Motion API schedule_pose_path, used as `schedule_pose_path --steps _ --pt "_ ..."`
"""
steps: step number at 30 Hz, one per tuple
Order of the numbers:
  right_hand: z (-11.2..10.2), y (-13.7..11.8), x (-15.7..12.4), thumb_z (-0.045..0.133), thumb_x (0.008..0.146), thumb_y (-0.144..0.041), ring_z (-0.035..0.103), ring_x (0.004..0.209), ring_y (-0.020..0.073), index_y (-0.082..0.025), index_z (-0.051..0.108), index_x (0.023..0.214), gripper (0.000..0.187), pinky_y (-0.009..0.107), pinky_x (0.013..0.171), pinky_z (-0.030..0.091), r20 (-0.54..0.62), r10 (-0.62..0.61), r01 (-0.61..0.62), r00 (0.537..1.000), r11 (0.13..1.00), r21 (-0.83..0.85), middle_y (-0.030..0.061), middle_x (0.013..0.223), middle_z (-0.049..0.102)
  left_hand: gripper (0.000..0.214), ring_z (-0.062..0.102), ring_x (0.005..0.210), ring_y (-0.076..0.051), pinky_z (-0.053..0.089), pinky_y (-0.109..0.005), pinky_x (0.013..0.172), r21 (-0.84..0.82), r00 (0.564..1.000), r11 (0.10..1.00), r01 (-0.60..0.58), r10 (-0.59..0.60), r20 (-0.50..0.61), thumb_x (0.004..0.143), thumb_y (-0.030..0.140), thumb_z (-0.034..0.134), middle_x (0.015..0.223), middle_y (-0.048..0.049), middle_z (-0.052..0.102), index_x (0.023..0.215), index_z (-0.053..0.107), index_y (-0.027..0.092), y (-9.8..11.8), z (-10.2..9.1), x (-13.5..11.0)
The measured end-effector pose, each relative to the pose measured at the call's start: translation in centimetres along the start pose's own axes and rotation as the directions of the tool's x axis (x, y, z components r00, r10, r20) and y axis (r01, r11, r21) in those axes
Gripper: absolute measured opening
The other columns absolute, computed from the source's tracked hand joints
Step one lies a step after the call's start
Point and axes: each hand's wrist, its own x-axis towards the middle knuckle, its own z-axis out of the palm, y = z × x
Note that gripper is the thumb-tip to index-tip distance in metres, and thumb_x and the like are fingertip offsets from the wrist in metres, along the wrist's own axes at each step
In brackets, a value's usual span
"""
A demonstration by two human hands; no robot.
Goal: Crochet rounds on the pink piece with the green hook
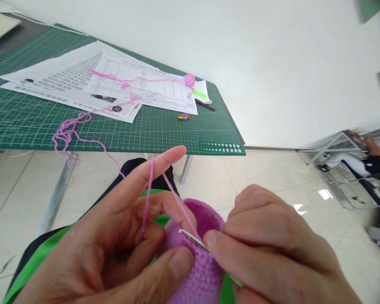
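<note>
Papers [152, 92] lie on the mat [161, 133], far left; left hand [114, 236] pinches pink crochet [201, 274], right hand [272, 245] clamps the hook [194, 239].

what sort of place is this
Probably a craft workroom or studio, though one view can't settle it. A green cutting mat bears printed sheets, a pink crocheted piece is in hand with a crochet hook, and another person appears seated at far right.
</note>
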Motion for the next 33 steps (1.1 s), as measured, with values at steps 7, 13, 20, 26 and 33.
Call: schedule_pose_path --steps 7,13,20,26,33 --pt "0.2 0.2 0.2 0.066 0.088 -0.019 0.048 0.04 0.0034 -0.014 0.047 0.033 0.058 0.018 0.04 0.039 -0.017 0.164 -0.164 0.986 0.986 0.038 -0.0028 0.039 0.049 0.095 0.067 0.053 -0.018 0.058 -0.021 0.048 -0.106 0.999 0.994 -0.022 0.019 -0.03 0.065 0.018 0.085 0.071 0.0012 0.075 0.145 0.043 0.047 -3.2 -1.6 1.1" --pt "0.3 0.8 0.2 0.05 0.099 -0.027 0.041 0.042 0.0026 -0.013 0.045 0.032 0.069 0.019 0.042 0.035 0.108 0.104 -0.117 0.989 0.986 0.121 -0.0002 0.04 0.049 0.098 0.073 0.075 -0.029 0.059 -0.03 0.052 -0.261 0.998 0.963 0.061 -0.06 0.013 0.064 0.029 0.082 0.077 -0.0024 0.078 0.149 0.036 0.043 -2.0 -1.2 2.1" --pt "-0.2 1.1 0.0 0.043 0.101 -0.029 0.045 0.046 0.0039 -0.009 0.063 0.049 0.059 0.019 0.041 0.035 0.11 0.129 -0.148 0.985 0.971 0.185 0.0017 0.047 0.053 0.09 0.072 0.064 -0.021 0.058 -0.022 0.05 -0.272 0.997 0.96 0.067 -0.075 -0.019 0.063 0.018 0.085 0.073 0.0009 0.077 0.142 0.049 0.043 -2.4 -1.2 1.6" --pt "0.0 0.7 0.1 0.055 0.096 -0.025 0.044 0.045 0.0027 -0.01 0.058 0.046 0.052 0.018 0.041 0.036 0.095 0.21 -0.226 0.973 0.951 0.21 -0.0007 0.046 0.051 0.088 0.062 0.05 -0.014 0.056 -0.018 0.048 -0.165 0.988 0.982 0.095 -0.113 -0.106 0.056 0.023 0.093 0.068 0.0014 0.074 0.134 0.058 0.042 -2.8 -1.1 1.2" --pt "0.4 0.5 -1.2 0.051 0.098 -0.025 0.043 0.05 0.0026 -0.012 0.051 0.049 0.05 0.018 0.045 0.037 0.01 0.274 -0.266 0.962 0.925 0.27 -0.0041 0.053 0.048 0.093 0.062 0.049 -0.013 0.053 -0.014 0.044 -0.15 0.994 0.986 0.079 -0.089 -0.062 0.056 0.026 0.094 0.069 -0.0006 0.075 0.138 0.053 0.045 -3.0 -1.6 0.5"
